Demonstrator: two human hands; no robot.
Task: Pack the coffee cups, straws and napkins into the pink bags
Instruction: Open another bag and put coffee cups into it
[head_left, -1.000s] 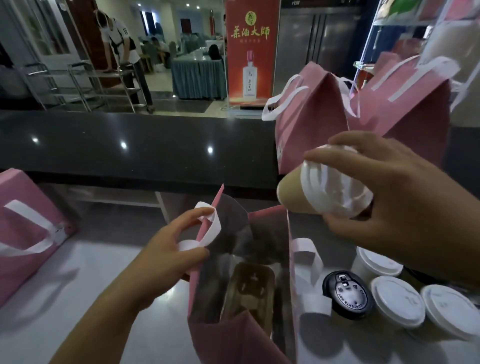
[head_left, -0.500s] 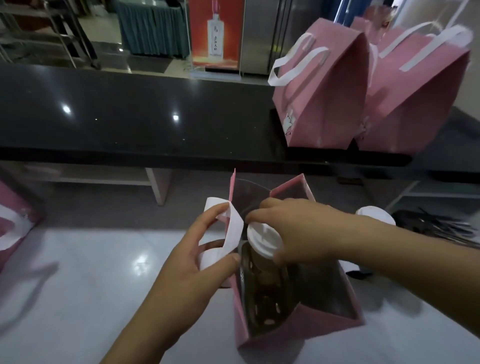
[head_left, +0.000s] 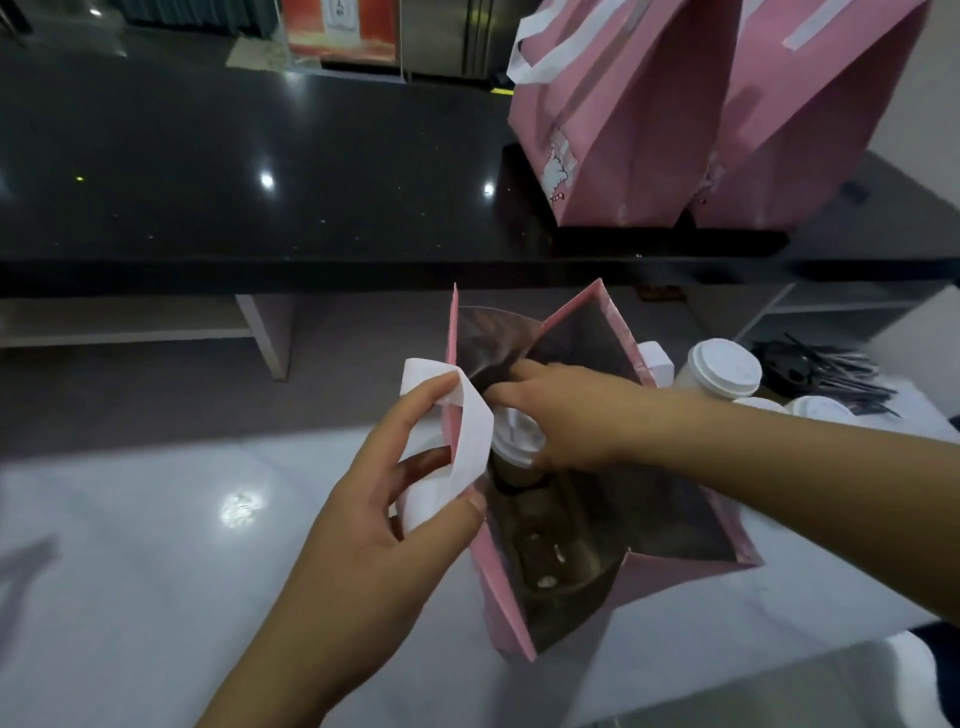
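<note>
An open pink bag (head_left: 670, 577) stands on the white table in front of me. My left hand (head_left: 374, 514) holds its white ribbon handle (head_left: 467, 431) and the left wall. My right hand (head_left: 561, 415) reaches into the bag's mouth and grips a coffee cup with a white lid (head_left: 514, 436) from above. The cup stands upright in the brown cup carrier (head_left: 550, 540) inside the bag. More lidded coffee cups (head_left: 722, 369) stand to the right of the bag. Black straws (head_left: 831, 369) lie beyond them.
Two more pink bags (head_left: 623, 119) stand on the black counter (head_left: 234, 171) behind the table. The counter's edge runs across just behind the open bag. Bare white table (head_left: 130, 571) lies to my left.
The cup went from above the bag down into its mouth and now sits lower in the carrier. My view tilted downward. The left hand kept hold of the handle.
</note>
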